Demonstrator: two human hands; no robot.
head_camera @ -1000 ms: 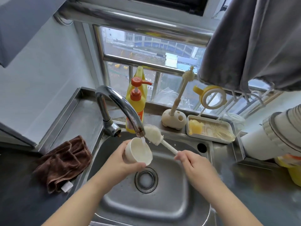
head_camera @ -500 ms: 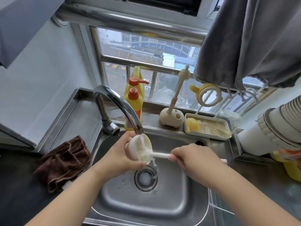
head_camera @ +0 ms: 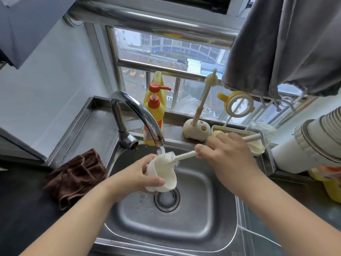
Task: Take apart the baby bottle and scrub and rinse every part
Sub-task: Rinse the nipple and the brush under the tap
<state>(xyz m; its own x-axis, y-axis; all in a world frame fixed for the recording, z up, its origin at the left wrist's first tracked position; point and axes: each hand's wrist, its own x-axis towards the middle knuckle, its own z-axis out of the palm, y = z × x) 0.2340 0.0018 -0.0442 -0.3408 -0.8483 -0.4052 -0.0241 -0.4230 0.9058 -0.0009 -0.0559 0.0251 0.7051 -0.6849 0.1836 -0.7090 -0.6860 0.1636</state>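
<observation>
I held the white bottle cap [head_camera: 162, 177] in my left hand [head_camera: 136, 179], my fingers and thumb curled around its wall, over the steel sink [head_camera: 193, 228] and just above the drain [head_camera: 167, 199]. I kept its open side turned toward 2 o'clock, I think so that the brush could enter and the dirty water could fall out.

My right hand [head_camera: 227, 159] gripped the handle of the bottle brush [head_camera: 172, 158], fingers closed around it. The bristle head was at the mouth of the cap, directly under the faucet [head_camera: 140, 115], where a thin stream of water ran down on it. I judged this as scrubbing and rinsing in one step.

At 12 o'clock behind the sink stood a yellow soap pump bottle [head_camera: 154, 111], and at 1 o'clock a thin nipple brush [head_camera: 204, 97] upright in its beige holder [head_camera: 196, 129]. A yellow handle ring [head_camera: 238, 106] hung there, probably drying. A brown cloth [head_camera: 75, 176] lay at 9 o'clock.
</observation>
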